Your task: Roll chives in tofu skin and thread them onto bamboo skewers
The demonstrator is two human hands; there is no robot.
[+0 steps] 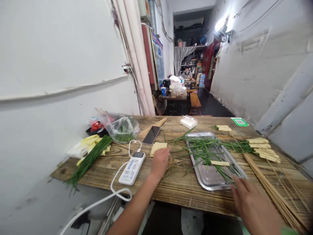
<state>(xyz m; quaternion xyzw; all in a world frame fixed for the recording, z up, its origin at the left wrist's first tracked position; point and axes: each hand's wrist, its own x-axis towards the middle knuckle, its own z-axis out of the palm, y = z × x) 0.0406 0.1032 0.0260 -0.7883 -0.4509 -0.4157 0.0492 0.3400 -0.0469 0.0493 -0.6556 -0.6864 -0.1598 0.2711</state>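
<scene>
My left hand (160,161) is at the near right corner of a pale yellow tofu sheet (158,148), its fingers bent together on the edge. Over the near right corner of a metal tray (204,184) is my right hand (254,204), fingers partly stretched, slightly blurred, close to the chive ends. Loose green chives (204,145) lie across the tray. One tofu roll (220,163) wrapped around chives rests inside it. Right of the tray, several finished tofu rolls (262,148) lie side by side with chives sticking out; another roll (223,128) lies behind.
Bamboo skewers (269,186) run along the right side. A white power strip (132,168) with a cable, a phone (151,135), a chive bundle (91,160) and a plastic bag (122,129) occupy the left. A white box (188,122) stands behind. A person (187,73) sits far back.
</scene>
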